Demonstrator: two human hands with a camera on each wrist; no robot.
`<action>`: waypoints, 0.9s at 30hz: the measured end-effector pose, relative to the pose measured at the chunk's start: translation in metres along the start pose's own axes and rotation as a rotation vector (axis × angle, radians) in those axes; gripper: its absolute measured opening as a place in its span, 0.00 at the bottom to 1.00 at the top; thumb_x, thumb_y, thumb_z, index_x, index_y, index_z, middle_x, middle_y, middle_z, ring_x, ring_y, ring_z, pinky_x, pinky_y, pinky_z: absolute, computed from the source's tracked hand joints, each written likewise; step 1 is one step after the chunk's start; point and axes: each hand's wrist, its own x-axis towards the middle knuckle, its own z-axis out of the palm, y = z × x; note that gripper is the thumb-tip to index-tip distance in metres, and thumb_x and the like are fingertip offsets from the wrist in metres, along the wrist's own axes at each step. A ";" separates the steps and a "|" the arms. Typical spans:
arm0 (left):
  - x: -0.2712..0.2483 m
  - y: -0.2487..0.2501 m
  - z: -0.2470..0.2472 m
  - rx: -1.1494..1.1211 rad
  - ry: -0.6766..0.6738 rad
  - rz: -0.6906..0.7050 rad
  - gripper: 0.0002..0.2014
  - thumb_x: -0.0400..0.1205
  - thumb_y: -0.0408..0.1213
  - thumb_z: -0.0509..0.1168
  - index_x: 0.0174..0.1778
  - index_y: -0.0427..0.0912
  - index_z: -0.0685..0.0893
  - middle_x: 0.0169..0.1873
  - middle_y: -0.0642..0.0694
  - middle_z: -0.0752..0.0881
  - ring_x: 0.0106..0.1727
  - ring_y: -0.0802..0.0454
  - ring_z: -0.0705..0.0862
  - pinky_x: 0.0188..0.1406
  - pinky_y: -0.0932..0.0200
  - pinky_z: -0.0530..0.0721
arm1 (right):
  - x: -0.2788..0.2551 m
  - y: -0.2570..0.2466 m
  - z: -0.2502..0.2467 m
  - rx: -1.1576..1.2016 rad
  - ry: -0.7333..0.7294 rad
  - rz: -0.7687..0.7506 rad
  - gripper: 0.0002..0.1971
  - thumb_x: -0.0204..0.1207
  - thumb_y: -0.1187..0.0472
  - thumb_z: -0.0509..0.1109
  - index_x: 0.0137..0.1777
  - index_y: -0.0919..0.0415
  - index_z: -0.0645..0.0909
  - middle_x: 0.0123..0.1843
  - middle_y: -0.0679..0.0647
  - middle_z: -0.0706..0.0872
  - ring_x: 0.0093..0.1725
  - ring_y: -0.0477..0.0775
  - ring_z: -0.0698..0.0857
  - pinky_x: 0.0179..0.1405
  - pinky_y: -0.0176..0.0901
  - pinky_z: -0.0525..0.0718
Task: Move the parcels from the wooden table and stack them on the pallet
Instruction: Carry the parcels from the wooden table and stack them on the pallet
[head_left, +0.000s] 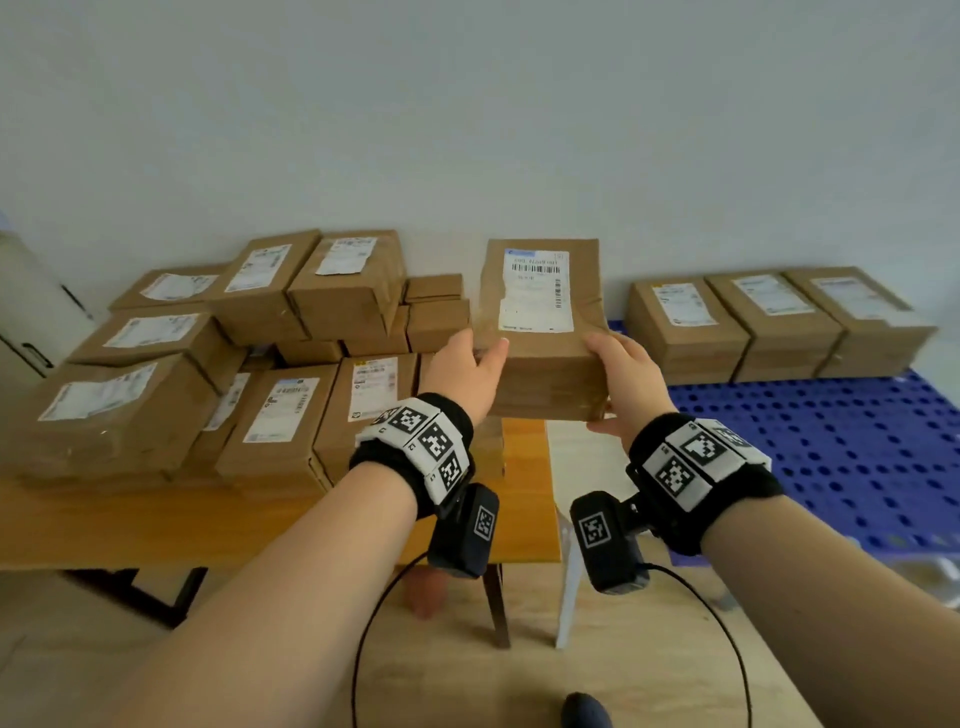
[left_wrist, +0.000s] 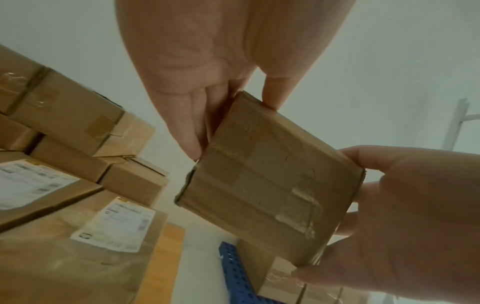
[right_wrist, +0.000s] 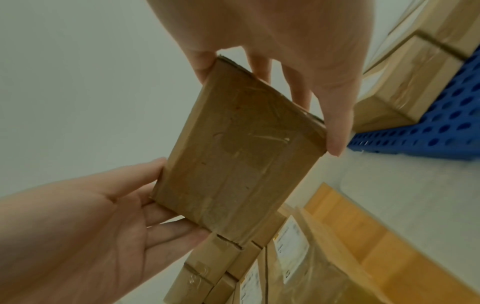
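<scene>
A brown cardboard parcel (head_left: 543, 332) with a white label hangs in the air between both hands, above the right end of the wooden table (head_left: 156, 525). My left hand (head_left: 470, 371) grips its left side, thumb on top and fingers underneath. My right hand (head_left: 623, 374) grips its right side the same way. The left wrist view shows the parcel's taped end (left_wrist: 267, 181) with my left hand's fingers (left_wrist: 192, 131) along one edge. In the right wrist view the parcel (right_wrist: 233, 156) sits between both hands. Several labelled parcels (head_left: 280, 410) are piled on the table. Three parcels (head_left: 779, 322) stand in a row on the blue pallet (head_left: 831, 447).
A white wall runs behind the table and pallet. A narrow gap of floor (head_left: 576, 452) separates the table's right edge from the pallet. A white frame leg (head_left: 566, 587) stands in that gap. Cables from the wrist cameras hang below my arms.
</scene>
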 end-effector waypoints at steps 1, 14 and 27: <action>-0.004 0.007 0.006 0.012 -0.010 0.011 0.28 0.84 0.52 0.54 0.76 0.39 0.68 0.70 0.44 0.77 0.70 0.45 0.75 0.70 0.52 0.72 | -0.003 -0.001 -0.010 -0.006 0.009 -0.013 0.23 0.79 0.51 0.62 0.75 0.47 0.69 0.59 0.47 0.73 0.58 0.55 0.74 0.61 0.65 0.79; -0.028 0.126 0.146 -0.008 -0.150 0.129 0.20 0.82 0.49 0.62 0.65 0.40 0.75 0.52 0.50 0.82 0.55 0.50 0.82 0.50 0.60 0.77 | 0.004 -0.005 -0.195 0.025 0.185 -0.020 0.24 0.79 0.50 0.61 0.75 0.46 0.69 0.66 0.50 0.75 0.60 0.56 0.76 0.61 0.66 0.80; -0.038 0.230 0.339 0.047 -0.307 0.015 0.27 0.79 0.50 0.65 0.68 0.37 0.72 0.58 0.43 0.82 0.51 0.49 0.83 0.51 0.56 0.81 | 0.062 0.018 -0.409 -0.019 0.204 0.037 0.10 0.82 0.58 0.60 0.59 0.49 0.79 0.56 0.51 0.84 0.56 0.54 0.80 0.62 0.53 0.79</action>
